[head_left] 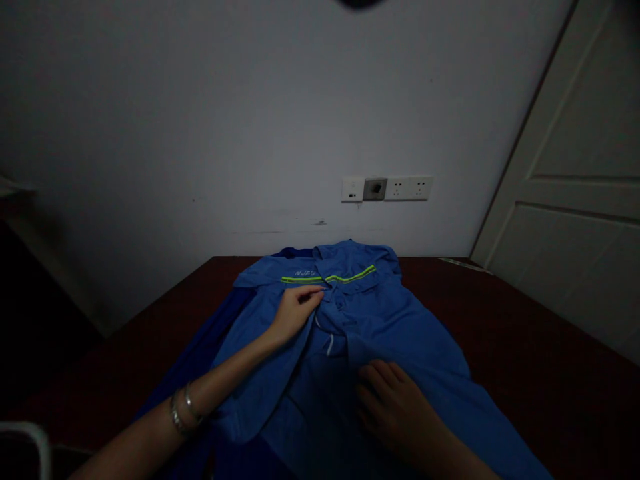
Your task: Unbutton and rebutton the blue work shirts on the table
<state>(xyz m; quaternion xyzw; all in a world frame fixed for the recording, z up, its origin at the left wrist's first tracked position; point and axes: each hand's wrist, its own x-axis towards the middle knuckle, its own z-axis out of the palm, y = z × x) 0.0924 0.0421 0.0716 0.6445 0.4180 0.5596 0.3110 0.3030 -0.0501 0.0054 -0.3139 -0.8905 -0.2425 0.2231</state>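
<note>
A blue work shirt (400, 333) with a yellow-green reflective stripe (327, 277) across the chest lies spread on a dark red-brown table (525, 347), collar toward the wall. My left hand (296, 310), wearing metal bracelets (183, 408) at the wrist, pinches the front edge of the shirt just below the stripe. My right hand (393, 400) rests on the fabric lower down, fingers curled and pressed against the cloth near the front opening.
A white wall stands right behind the table with a row of sockets (386, 189). A white panelled door (575, 180) is at the right. A pale object (25, 443) sits at the lower left corner. The room is dim.
</note>
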